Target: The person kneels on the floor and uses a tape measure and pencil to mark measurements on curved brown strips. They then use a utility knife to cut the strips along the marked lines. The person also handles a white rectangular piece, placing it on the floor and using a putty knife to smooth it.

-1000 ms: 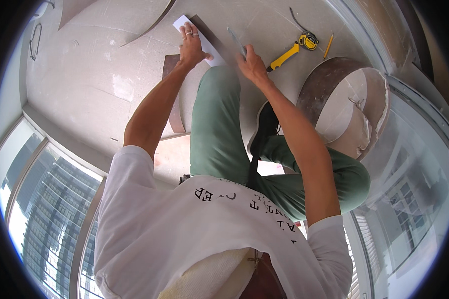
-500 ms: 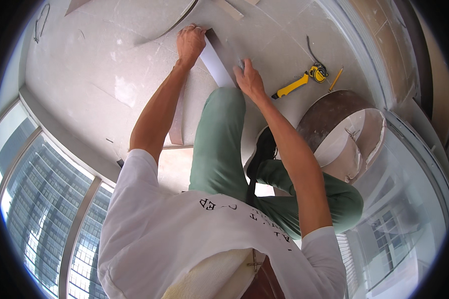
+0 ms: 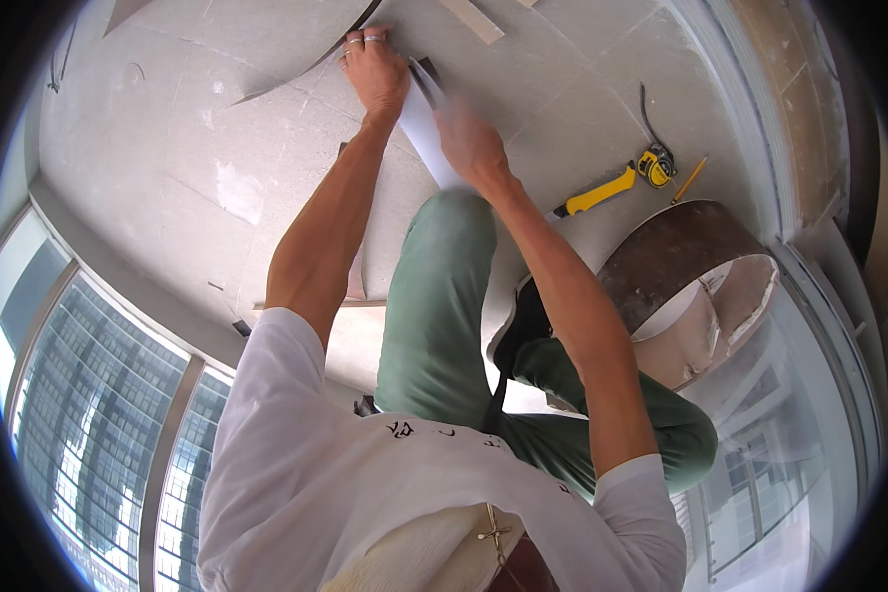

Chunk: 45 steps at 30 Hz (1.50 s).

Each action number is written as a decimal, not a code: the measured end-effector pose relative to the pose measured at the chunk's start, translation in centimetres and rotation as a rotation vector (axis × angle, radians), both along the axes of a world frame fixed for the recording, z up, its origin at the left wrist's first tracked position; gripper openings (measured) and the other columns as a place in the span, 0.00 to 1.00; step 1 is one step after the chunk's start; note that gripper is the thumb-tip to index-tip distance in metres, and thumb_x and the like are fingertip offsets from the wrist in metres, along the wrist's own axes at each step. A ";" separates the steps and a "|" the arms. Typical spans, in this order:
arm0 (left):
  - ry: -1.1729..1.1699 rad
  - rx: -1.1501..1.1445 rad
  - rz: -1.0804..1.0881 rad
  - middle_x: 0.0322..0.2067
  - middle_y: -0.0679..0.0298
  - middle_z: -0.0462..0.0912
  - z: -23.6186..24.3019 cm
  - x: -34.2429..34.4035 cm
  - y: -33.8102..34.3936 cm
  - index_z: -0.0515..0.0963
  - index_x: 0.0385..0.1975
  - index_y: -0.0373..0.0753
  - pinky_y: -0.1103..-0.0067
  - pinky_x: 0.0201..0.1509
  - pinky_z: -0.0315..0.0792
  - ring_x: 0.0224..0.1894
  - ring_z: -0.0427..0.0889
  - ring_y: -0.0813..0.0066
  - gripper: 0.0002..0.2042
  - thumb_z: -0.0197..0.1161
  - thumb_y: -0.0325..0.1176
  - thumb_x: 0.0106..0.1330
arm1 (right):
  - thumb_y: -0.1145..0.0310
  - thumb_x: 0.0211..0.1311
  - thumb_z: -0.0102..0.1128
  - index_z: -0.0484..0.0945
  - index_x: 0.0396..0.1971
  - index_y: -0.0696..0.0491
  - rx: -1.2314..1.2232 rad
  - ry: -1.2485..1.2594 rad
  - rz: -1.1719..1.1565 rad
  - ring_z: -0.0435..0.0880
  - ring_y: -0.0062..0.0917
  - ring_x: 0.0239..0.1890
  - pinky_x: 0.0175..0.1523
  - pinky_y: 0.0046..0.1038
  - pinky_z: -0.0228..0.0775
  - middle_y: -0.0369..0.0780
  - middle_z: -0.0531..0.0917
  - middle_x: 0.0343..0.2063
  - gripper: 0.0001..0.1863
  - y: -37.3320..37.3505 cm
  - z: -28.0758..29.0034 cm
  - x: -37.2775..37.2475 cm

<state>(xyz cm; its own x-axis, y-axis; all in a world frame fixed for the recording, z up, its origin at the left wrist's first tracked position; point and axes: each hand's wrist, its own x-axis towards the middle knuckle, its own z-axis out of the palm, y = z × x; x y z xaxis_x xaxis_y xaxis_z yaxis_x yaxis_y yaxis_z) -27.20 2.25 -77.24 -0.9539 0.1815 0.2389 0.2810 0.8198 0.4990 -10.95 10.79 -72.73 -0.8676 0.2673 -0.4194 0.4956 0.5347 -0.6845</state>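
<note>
A long, pale white strip (image 3: 422, 141) with a dark far end reaches away from my bent knee. My left hand (image 3: 376, 74) is closed at its far left edge, fingers bent. Its fingertips also lie close to a thin, curved, dark-edged sheet (image 3: 311, 71); whether they touch it is unclear. Over the strip, my right hand (image 3: 472, 141) is closed and smeared by motion. From it a slim, dark, metal-looking tool (image 3: 428, 87) points toward the strip's far end; its exact kind is blurred.
To the right on the dusty tile floor lie a yellow-handled cutter (image 3: 602, 191), a yellow tape measure (image 3: 655, 166) and a pencil (image 3: 691, 180). A brown curved hoop of sheet (image 3: 661, 259) stands beside my right leg, near the glass. Windows (image 3: 99, 395) line the left.
My right hand has moved forward and left along the strip, bringing the tool near its far end. The left hand stays by the strip. The view has shifted slightly.
</note>
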 end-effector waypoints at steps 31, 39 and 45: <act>-0.030 0.090 -0.091 0.41 0.49 0.78 0.2 -0.3 0.0 0.79 0.43 0.40 0.62 0.51 0.70 0.46 0.76 0.49 0.12 0.51 0.21 0.66 | 0.63 0.72 0.53 0.67 0.45 0.54 0.001 -0.231 0.067 0.84 0.50 0.37 0.42 0.48 0.77 0.51 0.83 0.32 0.11 1.6 3.1 6.4; 0.026 0.100 -0.122 0.39 0.42 0.76 0.2 -0.1 -0.3 0.76 0.41 0.32 0.55 0.53 0.67 0.45 0.73 0.39 0.16 0.48 0.16 0.53 | 0.67 0.73 0.54 0.64 0.48 0.56 -0.022 -0.268 0.044 0.81 0.56 0.35 0.38 0.51 0.70 0.56 0.81 0.30 0.13 0.7 3.6 19.5; -0.140 0.188 -0.089 0.39 0.42 0.76 0.7 0.0 0.1 0.76 0.43 0.31 0.54 0.52 0.68 0.45 0.73 0.39 0.16 0.49 0.17 0.55 | 0.65 0.71 0.53 0.62 0.63 0.55 -0.018 -0.322 0.052 0.83 0.55 0.39 0.43 0.52 0.75 0.56 0.83 0.37 0.24 0.5 3.5 20.6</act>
